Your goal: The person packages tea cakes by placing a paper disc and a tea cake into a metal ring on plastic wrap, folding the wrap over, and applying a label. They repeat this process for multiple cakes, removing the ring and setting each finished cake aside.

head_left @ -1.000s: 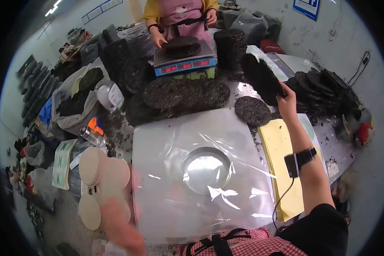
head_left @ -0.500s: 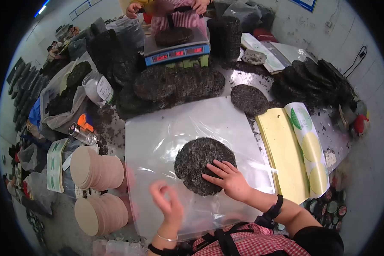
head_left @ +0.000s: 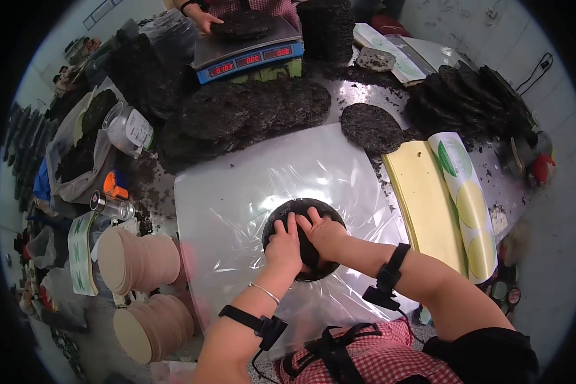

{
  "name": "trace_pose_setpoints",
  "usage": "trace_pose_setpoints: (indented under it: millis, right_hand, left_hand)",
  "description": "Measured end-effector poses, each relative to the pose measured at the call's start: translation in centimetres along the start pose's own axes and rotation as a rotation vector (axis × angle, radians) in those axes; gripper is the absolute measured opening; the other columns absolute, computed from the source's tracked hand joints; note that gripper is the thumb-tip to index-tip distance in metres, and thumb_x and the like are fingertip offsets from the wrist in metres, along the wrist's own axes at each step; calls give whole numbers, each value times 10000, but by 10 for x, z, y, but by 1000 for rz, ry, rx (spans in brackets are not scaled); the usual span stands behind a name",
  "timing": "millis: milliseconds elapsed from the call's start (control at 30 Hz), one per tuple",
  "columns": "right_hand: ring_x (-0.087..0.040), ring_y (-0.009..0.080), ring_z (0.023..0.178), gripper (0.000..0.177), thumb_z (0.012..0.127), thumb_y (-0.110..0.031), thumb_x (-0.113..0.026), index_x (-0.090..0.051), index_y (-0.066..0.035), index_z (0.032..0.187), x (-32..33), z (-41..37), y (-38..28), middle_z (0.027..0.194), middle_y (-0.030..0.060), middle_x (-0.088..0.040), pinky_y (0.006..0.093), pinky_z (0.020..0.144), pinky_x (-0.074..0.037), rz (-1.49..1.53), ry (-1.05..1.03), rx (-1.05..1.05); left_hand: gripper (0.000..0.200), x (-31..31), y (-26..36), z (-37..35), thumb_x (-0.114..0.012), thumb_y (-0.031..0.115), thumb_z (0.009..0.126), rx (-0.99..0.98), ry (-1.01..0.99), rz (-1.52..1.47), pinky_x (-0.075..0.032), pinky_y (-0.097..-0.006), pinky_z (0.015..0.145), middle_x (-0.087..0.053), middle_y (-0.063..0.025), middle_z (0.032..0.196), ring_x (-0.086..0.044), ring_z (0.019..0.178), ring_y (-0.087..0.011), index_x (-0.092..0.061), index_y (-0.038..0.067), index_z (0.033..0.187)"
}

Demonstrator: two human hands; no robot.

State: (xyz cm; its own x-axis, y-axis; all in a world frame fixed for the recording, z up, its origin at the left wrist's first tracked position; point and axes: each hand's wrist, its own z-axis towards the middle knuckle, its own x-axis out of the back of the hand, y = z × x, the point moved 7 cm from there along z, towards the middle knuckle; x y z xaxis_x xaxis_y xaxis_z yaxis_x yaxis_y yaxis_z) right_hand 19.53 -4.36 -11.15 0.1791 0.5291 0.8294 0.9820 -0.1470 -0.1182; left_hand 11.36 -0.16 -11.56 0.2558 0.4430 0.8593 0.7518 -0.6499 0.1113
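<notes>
A dark round shape point(head_left: 276, 215) with a smooth, shiny rim lies on the clear plastic sheets point(head_left: 224, 185) in front of me, where a rough dried seaweed cake lay earlier. My left hand point(head_left: 284, 248) rests over its middle, fingers stretched forward. Beside it, my right hand point(head_left: 324, 234) lies on the same round shape with fingers spread and fingertips close to the left ones. Both hands cover much of its surface, and I cannot tell whether it is a dish or the seaweed itself. Another dried seaweed cake point(head_left: 372, 128) lies past the sheets' far right corner.
Across the table, a person's hand point(head_left: 206, 20) touches a seaweed cake point(head_left: 242, 24) on a blue scale point(head_left: 253, 59). Seaweed stacks point(head_left: 249, 109) line the far side. Yellow paper point(head_left: 424, 198) and a printed roll point(head_left: 467, 211) lie right; round paper stacks point(head_left: 141, 259) stand left.
My left hand has come down from the lower left onto the round shape, beside my right. The shape now looks smooth-rimmed. Across the table, a hand has moved to the scale; its reading has changed.
</notes>
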Motion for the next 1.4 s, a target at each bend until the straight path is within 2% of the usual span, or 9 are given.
trace_pose_setpoints:
  millis: [133,267,400,500,600,733,867,1000,1400]
  right_hand:
    - [-605,414,1168,997,693,-250,-885,-360,-59,1519,19,-35,4,1359,223,-517,434,937,-563,171,203,118]
    - [-625,365,1075,558,806,-99,-764,-594,-54,1335,96,-88,74,1062,172,-662,447,926,-528,515,821,132]
    - [-573,389,1216,516,863,-121,-685,-581,-107,1369,108,-44,214,1290,170,-617,411,1016,-483,296,1065,-233]
    - [-521,391,1310,561,861,-69,-637,-556,-128,1413,46,14,271,1422,165,-558,385,1056,-457,-84,900,-273]
    - [-537,384,1321,546,867,-34,-589,-567,-106,1409,50,27,286,1442,175,-561,407,1076,-453,-66,766,-318]
    - [-635,366,1210,537,832,135,-493,-642,-62,1308,111,-55,270,1282,203,-668,431,1059,-477,760,1186,-128]
    - [-587,345,1286,484,831,52,-596,-720,-154,1252,111,-159,111,1332,133,-654,468,1096,-443,303,1315,120]
    - [-419,306,1445,603,843,-85,-576,-593,-283,1413,12,-123,-1,1497,81,-519,521,1225,-252,130,740,309]
    - [-402,379,1439,516,851,-295,-690,-644,-93,1324,10,-119,5,1474,189,-513,528,1221,-254,111,485,490]
  left_hand:
    - [1142,30,6,-34,-921,249,647,-167,92,-151,-580,-442,869,-495,-218,1292,-647,1077,-389,-259,69,1559]
    - [697,106,-37,-87,-747,212,849,-200,847,-290,-531,-475,908,-552,-193,1293,-621,1060,-398,-455,-3,1444]
    - [607,68,-157,-69,-711,231,922,147,1157,-400,-530,-412,855,-656,-173,1139,-648,989,-287,-477,-36,1414]
    - [543,4,-214,-27,-670,209,971,392,347,-1304,-519,-308,792,-694,-115,924,-653,877,-177,-482,-26,1422]
    - [490,39,-193,-25,-626,150,999,202,223,-1469,-484,-226,746,-665,-38,778,-623,767,-104,-477,-19,1434]
    - [440,156,-141,-88,-495,30,1013,-90,994,-1001,-476,-264,882,-639,-73,1080,-582,993,-135,-474,-5,1451]
    - [457,129,-141,-170,-477,10,992,-33,1285,-970,-437,-336,1029,-592,-111,1224,-563,1163,-192,-468,-11,1448]
    - [477,98,-116,-178,-552,79,975,-39,1181,-1056,-425,-390,1064,-553,-146,1342,-556,1219,-242,-471,-19,1435]
    - [746,28,27,-27,-490,647,948,-542,512,207,-34,-725,1171,-159,-137,1688,-74,1547,-430,-275,365,1605]
